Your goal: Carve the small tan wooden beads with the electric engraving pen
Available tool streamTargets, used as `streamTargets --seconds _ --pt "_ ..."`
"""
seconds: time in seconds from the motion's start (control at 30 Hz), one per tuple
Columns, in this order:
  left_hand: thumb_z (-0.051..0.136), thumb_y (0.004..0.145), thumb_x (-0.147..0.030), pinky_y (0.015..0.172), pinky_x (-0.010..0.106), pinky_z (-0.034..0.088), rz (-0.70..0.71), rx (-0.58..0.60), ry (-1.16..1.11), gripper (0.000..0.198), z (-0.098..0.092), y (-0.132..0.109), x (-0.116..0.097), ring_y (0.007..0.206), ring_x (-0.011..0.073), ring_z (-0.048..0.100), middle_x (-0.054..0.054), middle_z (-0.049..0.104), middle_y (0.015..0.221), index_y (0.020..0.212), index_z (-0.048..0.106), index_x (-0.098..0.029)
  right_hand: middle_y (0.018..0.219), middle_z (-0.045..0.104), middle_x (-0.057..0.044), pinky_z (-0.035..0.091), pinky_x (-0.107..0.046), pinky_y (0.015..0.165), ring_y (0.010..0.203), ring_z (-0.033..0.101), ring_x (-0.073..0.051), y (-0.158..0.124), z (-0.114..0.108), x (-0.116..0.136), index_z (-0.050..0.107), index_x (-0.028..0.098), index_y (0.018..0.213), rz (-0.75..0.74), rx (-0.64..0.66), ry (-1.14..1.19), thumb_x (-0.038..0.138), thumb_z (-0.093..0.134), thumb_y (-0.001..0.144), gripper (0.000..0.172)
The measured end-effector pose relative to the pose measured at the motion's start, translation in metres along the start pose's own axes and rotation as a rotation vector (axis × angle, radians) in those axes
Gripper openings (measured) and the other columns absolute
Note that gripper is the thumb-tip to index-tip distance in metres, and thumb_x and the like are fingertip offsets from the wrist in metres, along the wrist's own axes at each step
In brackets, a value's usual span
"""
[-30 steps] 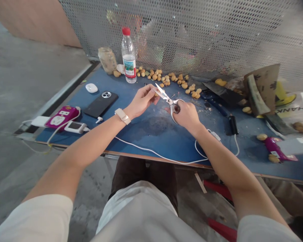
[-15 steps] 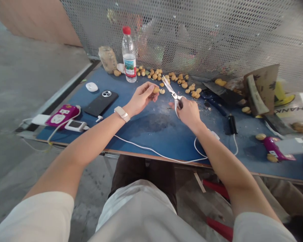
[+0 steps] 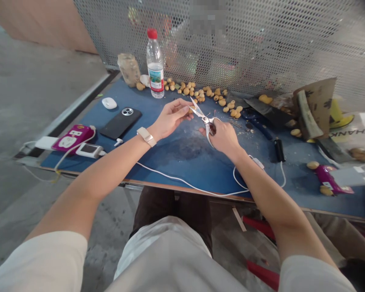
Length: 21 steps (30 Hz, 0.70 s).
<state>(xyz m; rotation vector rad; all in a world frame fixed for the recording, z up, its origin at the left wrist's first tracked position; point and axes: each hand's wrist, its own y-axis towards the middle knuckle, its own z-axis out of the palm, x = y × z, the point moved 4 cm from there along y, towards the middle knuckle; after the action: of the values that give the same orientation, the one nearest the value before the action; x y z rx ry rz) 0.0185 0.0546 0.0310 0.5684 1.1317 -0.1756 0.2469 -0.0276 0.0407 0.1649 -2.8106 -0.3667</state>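
A small tan gourd is pinched between the thumb and fingers of my left hand, partly hidden by them and by the blades. My right hand is closed around the handles of a pair of silver scissors. The blades are spread and point up and left, right at the gourd; whether they touch it I cannot tell. Just beyond both hands, several more small gourds lie in a row along the back of the blue table.
A water bottle and a cloudy jar stand at the back left, before a perforated metal screen. At left lie a phone and a purple power strip. A white cable runs along the front edge. Cardboard stands at right.
My right hand has brought the scissors left, so the blades now reach the gourd in my left hand. The blades have spread wider. My left hand has barely shifted.
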Motion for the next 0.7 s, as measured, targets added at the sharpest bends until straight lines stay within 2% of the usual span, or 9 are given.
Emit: streamTargets --seconds 0.33,0.7 --pt "0.109 0.107 -0.039 0.095 0.032 0.070 -0.041 -0.023 -0.025 0.033 0.0016 0.0001 -0.0052 0.093 0.0165 0.085 0.003 0.088 0.101 0.103 0.082 -0.021 0.088 0.082 -0.015 0.050 -0.042 0.079 0.084 0.076 -0.033 0.0000 -0.0009 -0.0043 0.074 0.026 0.094 -0.026 -0.037 -0.041 0.069 0.079 0.114 0.047" --pt "0.108 0.107 -0.044 0.092 0.032 0.068 -0.030 -0.066 0.016 0.037 0.0010 0.0018 -0.0010 0.088 0.0151 0.083 0.004 0.088 0.099 0.101 0.082 -0.019 0.089 0.083 -0.015 0.051 -0.042 0.080 0.084 0.078 -0.033 0.0026 0.0055 -0.0078 0.078 0.024 0.095 -0.015 -0.026 -0.053 0.061 0.082 0.115 0.042"
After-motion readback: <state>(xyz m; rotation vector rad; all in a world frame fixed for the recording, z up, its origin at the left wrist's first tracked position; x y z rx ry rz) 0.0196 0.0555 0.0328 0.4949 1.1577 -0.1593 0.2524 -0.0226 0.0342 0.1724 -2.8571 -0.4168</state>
